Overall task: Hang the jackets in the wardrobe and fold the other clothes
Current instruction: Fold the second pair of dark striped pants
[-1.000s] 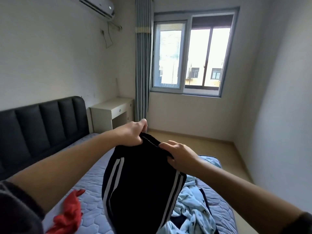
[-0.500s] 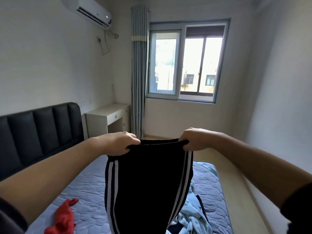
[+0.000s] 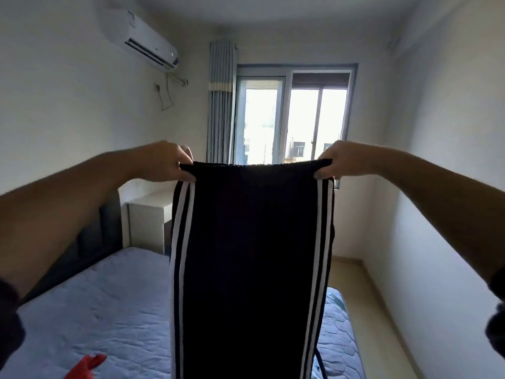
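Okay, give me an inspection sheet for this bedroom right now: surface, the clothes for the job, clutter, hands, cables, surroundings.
Surface: bed with a bare quilted blue-grey mattress; dark padded headboard on the left.
Job's things: black trousers with white side stripes, held up by the waistband and hanging straight; red garment crumpled on the bed at the lower left.
Clutter: nothing seen beyond the clothes.
Hands: left hand and right hand each grip one end of the waistband, arms extended.
Cables: thin cable hanging on the wall below the air conditioner.
Surroundings: window, curtain drawn to its left, white desk beside the bed. No wardrobe in view.
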### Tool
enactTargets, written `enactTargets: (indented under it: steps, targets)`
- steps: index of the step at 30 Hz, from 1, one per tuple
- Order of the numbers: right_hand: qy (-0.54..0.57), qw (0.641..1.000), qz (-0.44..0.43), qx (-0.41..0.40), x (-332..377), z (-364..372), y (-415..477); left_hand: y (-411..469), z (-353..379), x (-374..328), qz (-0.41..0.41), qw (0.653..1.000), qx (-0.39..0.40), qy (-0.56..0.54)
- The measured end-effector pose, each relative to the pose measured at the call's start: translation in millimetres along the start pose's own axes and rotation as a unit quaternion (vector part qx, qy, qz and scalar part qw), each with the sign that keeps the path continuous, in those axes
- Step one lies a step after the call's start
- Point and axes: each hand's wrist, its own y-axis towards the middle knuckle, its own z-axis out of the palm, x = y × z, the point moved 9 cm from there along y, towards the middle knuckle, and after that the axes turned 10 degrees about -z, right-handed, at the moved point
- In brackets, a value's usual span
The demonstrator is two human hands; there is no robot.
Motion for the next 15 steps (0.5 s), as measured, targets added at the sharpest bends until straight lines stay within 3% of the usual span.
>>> enactTargets:
  steps: [4, 7, 10, 15]
  targets:
    - [0.01, 0.997, -0.021, -0.074, 6.3, -30.1, -2.2, 15.3, -35.3, 5.3, -0.01, 0.999, -0.04, 0.005]
    - [-0.068, 0.997, -0.016, -0.026, 7.5, -28.9, -3.9, 19.9, -48.7, -7.9, 0.016, 0.996, -0.081, 0.03]
    - [-0.071, 0.997, 0.0, -0.015, 3.9, -31.6, -7.9, 19.9, -55.0, -18.4, 0.037, 0.989, -0.134, 0.041]
    - [-0.042, 0.998, -0.011, 0.038, 6.6, -15.8, -12.2, 18.6, -34.5, -26.9, 0.062, 0.993, -0.069, 0.071]
